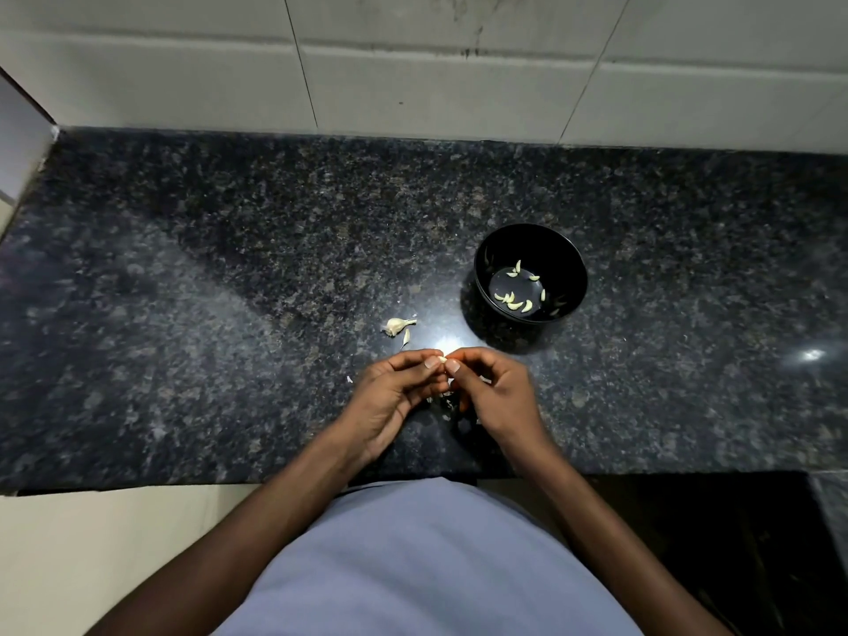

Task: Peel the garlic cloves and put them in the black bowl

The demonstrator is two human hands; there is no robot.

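A small garlic clove is pinched between the fingertips of my left hand and my right hand, just above the dark granite counter. The black bowl stands upright a little beyond and to the right of my hands, with several peeled cloves lying in its bottom. A remnant of the garlic bulb with a loose clove beside it lies on the counter just beyond my left hand. Bits of papery skin lie under and between my hands, partly hidden.
The granite counter runs wide to left and right, with a white tiled wall behind it. Its front edge lies close to my body. A dark gap opens below the counter on the right.
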